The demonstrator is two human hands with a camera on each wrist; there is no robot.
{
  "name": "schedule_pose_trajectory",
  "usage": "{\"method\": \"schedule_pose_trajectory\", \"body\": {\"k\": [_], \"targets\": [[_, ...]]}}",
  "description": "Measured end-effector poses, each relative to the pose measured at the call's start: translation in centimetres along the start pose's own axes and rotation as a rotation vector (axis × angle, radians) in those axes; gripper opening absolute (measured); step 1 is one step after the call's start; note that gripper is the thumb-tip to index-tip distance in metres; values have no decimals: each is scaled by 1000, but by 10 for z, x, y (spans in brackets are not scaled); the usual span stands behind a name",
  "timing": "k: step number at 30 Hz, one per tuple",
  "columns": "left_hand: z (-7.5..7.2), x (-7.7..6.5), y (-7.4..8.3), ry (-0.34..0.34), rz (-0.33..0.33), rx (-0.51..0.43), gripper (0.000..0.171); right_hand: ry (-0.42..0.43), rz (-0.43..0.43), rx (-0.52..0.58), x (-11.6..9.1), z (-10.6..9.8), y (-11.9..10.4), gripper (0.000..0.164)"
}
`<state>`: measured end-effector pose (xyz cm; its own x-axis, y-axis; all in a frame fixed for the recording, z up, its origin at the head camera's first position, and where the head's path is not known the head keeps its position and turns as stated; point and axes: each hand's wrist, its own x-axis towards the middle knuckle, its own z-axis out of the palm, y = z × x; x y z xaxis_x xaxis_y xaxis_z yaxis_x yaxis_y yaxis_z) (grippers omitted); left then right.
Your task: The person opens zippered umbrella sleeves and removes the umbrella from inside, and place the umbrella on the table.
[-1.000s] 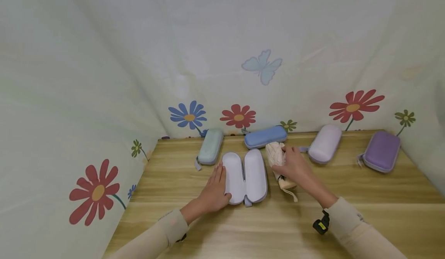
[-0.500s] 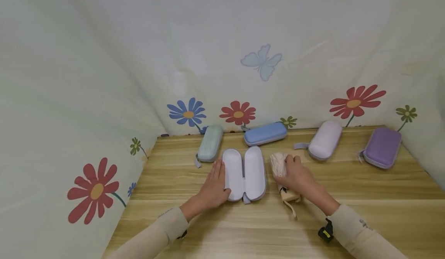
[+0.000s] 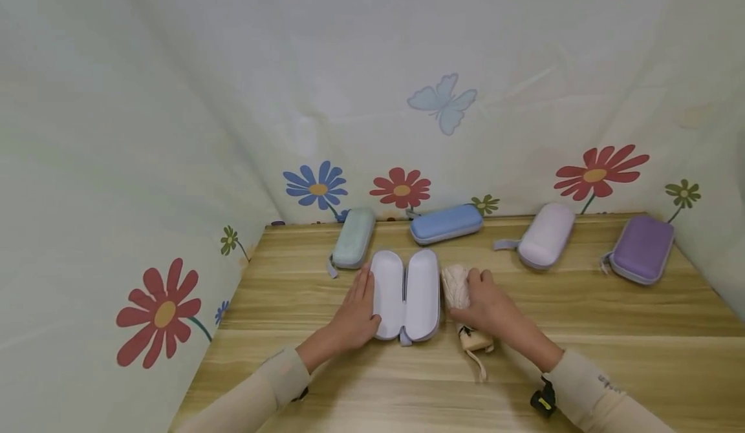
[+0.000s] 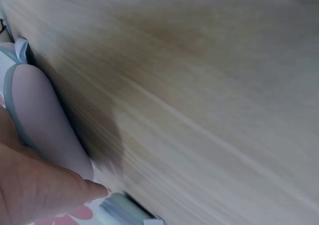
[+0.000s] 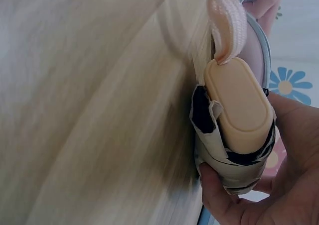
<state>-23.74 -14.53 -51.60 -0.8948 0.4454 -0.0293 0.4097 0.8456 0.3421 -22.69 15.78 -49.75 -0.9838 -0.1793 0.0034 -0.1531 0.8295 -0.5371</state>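
One table [image 3: 407,391], one open case [image 3: 421,296] against my left hand [image 3: 354,316], one cream bundle [image 3: 456,284] in my right hand [image 3: 495,310].
The open case lies hollow sides up, just right of my left hand, whose straight fingers touch its outer edge, probably to stop it sliding. Beyond my hands four closed cases sit, I suppose out of the way: the purple case [image 3: 643,249] and lilac case [image 3: 546,236] to my right hand's right, the blue case [image 3: 446,224] ahead between both hands, the green case [image 3: 354,238] just past my left fingertips. My right hand grasps the bundle, perhaps a folded umbrella, just beside the open case; thumb and fingers on opposite sides likely hold its cloth tight. Its peach end [image 5: 245,100] faces me, leaving the strap loop [image 5: 230,26] free.
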Motion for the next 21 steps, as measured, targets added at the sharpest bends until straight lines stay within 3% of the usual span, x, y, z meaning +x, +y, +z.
{"method": "schedule_pose_trajectory", "body": {"k": [13,21], "targets": [[-10,-35,-16,48,14,45,76,11,-49,26,1,13,-20,66],[-15,-45,-22,78,-27,59,77,-76,-85,-16,-5,20,-40,68]]}}
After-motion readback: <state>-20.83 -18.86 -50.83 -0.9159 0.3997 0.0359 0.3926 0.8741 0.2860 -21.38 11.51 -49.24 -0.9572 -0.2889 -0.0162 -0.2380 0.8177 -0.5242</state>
